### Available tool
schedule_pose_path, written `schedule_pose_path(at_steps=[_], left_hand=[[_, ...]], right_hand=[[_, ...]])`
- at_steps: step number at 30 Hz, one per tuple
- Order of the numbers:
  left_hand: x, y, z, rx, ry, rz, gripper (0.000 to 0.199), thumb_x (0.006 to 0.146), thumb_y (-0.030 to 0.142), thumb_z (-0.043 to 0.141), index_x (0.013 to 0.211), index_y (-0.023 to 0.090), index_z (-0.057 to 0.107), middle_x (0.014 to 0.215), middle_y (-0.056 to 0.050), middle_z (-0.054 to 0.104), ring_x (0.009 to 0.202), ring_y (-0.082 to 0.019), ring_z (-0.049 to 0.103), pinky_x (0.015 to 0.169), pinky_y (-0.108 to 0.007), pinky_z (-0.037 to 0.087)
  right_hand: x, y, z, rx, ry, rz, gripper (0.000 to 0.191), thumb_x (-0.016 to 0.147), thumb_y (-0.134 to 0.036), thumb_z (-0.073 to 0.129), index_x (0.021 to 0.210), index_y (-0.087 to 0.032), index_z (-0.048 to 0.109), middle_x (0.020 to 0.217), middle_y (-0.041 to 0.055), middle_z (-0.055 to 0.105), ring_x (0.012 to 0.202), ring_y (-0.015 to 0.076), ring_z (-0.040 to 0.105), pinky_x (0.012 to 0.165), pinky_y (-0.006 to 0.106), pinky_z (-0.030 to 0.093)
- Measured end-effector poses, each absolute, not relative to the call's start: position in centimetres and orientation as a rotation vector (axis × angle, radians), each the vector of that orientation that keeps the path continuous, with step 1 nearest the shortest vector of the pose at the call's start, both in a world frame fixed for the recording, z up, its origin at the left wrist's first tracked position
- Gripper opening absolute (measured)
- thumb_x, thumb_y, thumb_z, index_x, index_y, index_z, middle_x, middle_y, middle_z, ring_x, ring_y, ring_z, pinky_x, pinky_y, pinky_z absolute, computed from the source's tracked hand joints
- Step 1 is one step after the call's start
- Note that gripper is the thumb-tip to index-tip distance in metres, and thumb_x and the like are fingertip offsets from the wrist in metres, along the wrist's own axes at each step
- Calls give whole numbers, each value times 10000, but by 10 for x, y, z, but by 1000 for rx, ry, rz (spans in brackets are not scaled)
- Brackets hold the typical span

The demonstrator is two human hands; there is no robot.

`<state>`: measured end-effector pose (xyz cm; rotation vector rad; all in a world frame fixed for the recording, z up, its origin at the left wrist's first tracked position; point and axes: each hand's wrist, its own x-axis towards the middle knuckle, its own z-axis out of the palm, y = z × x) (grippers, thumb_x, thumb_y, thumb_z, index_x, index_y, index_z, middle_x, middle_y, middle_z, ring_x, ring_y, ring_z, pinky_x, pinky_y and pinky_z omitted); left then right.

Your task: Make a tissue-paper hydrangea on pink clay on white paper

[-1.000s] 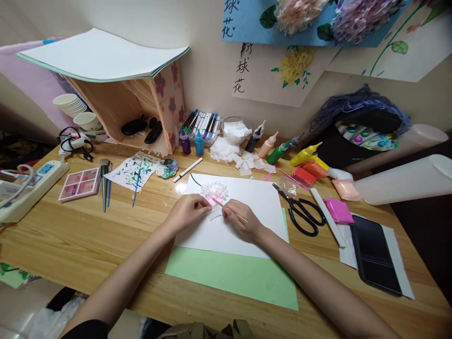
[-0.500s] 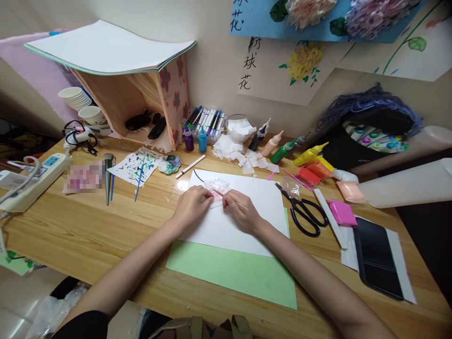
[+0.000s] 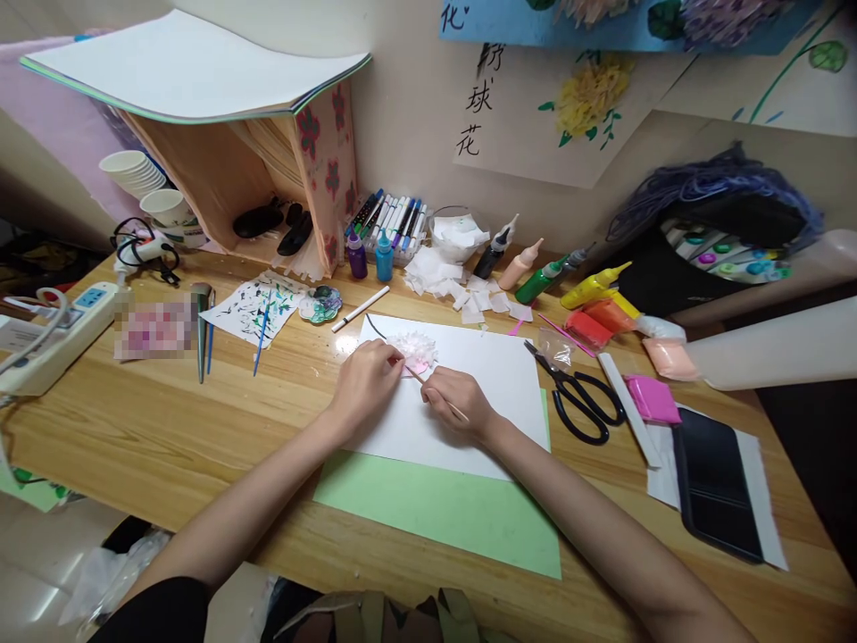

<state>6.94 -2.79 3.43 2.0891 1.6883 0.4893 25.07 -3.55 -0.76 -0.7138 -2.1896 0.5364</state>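
Observation:
A white, ruffled paper flower [image 3: 413, 346] lies on a white sheet [image 3: 495, 366], with a pink patch [image 3: 420, 364] at its lower edge. A dark curved line runs from its upper left. My right hand [image 3: 459, 402] is closed on a thin wooden stick [image 3: 415, 376], whose tip points at the flower's lower edge beside my left fingertips. I cannot tell whether the stick ends in bristles. My left hand [image 3: 368, 379] rests at the flower's lower left, thumb and fingers pinched; anything between them is too small to make out. A green sheet [image 3: 442, 518] lies beneath the white one.
Black scissors [image 3: 579, 393] lie right of the sheet, near a pink clay pack [image 3: 653, 399] and a dark phone-like case [image 3: 716, 487]. Behind are paper scraps [image 3: 438, 275] and paint bottles [image 3: 539, 281]. Brushes [image 3: 262, 335] and a power strip [image 3: 60, 335] are at left.
My right hand has drawn slightly down and right with the stick, so more of the stick shows. My left hand stays by the flower. The whole view has shifted slightly.

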Motion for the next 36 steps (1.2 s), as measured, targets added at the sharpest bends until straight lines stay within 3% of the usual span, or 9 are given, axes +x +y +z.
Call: schedule_pose_path(at_steps=[14, 27, 36], left_hand=[[67, -26, 24, 2098, 1553, 528, 205, 858, 236, 542, 923, 185, 730, 831, -58, 651, 792, -170, 601, 718, -267, 439], [66, -24, 27, 2128, 1577, 568, 183, 874, 238, 508, 901, 190, 683, 854, -44, 633, 842, -174, 582, 748, -276, 425], [48, 1, 10, 1995, 1604, 816, 177, 892, 196, 438, 918, 166, 609, 928, -64, 665, 868, -183, 598, 776, -299, 458]], right_hand=[[253, -39, -12, -720, -2108, 569, 383, 958, -305, 268, 649, -240, 486, 551, 26, 525, 513, 164, 447, 530, 309, 369], [247, -34, -9, -775, -2167, 498, 276, 960, -203, 307, 737, -223, 470, 611, 18, 499, 593, 169, 447, 593, 297, 373], [247, -34, -11, -820, -2162, 555, 309, 985, -235, 278, 736, -215, 459, 626, 22, 516, 621, 162, 456, 615, 299, 383]])
